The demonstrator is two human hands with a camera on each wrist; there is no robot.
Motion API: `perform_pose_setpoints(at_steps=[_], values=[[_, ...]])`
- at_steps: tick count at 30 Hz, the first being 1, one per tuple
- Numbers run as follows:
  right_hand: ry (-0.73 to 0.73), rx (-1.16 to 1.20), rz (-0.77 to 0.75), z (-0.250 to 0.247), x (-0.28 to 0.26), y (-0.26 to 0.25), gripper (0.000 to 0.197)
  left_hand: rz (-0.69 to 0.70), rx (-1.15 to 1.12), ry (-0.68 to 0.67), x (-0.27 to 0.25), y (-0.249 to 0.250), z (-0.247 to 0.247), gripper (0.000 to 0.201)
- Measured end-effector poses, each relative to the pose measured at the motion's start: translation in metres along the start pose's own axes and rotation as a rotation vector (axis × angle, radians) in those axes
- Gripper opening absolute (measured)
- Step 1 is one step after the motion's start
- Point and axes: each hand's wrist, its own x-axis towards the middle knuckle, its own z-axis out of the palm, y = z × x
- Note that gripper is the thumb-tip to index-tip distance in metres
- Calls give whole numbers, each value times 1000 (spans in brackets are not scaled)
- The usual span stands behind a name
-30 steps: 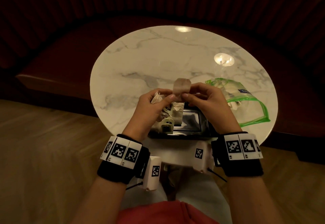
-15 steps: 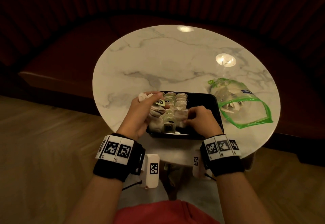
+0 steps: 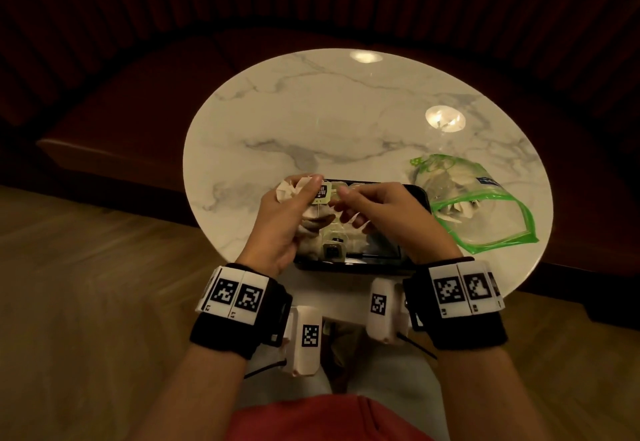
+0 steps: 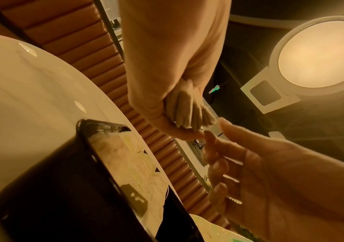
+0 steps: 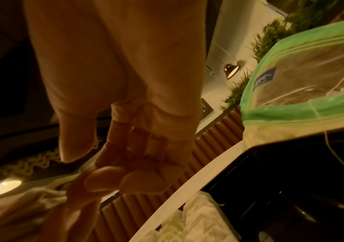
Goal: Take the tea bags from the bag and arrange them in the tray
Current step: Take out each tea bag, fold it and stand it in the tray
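My left hand hovers over the left end of the black tray and grips a bundle of white tea bags; a green paper tag hangs by its thumb. The bundle shows fanned out of the fist in the left wrist view. My right hand meets it from the right, thumb and forefinger pinching a tea bag at the bundle's edge. A row of tea bags lies in the tray, partly hidden by both hands. The clear zip bag with a green rim lies open to the right, tea bags inside.
The tray sits at the near edge of a round marble table. A dark red bench curves behind it, and wooden floor lies to the left. The bag touches the tray's right end.
Half a second ago my right hand was down in the tray setting a tea bag in the row. It has risen back to the left hand's bundle. The left hand has barely moved.
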Motion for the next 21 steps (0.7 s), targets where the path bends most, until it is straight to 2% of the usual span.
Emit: perform_pose_setpoints(at_steps=[2, 6, 10, 13, 17, 21], values=[[-50, -10, -2, 6, -1, -3, 26, 37, 44, 2, 0, -1, 0, 13], [-40, -13, -8, 12, -2, -4, 19, 44, 122, -23, -3, 0, 2, 17], [34, 39, 9, 14, 0, 1, 12, -44, 100, -52, -2, 2, 3, 35], [137, 184, 45, 12, 2, 3, 11, -141, 0, -84, -1, 4, 1, 48], [221, 364, 30, 10, 4, 4, 17, -200, -173, -129, -2, 7, -1, 42], [278, 428, 32, 10, 5, 3, 21, -213, -167, -75, 1, 4, 2, 35]])
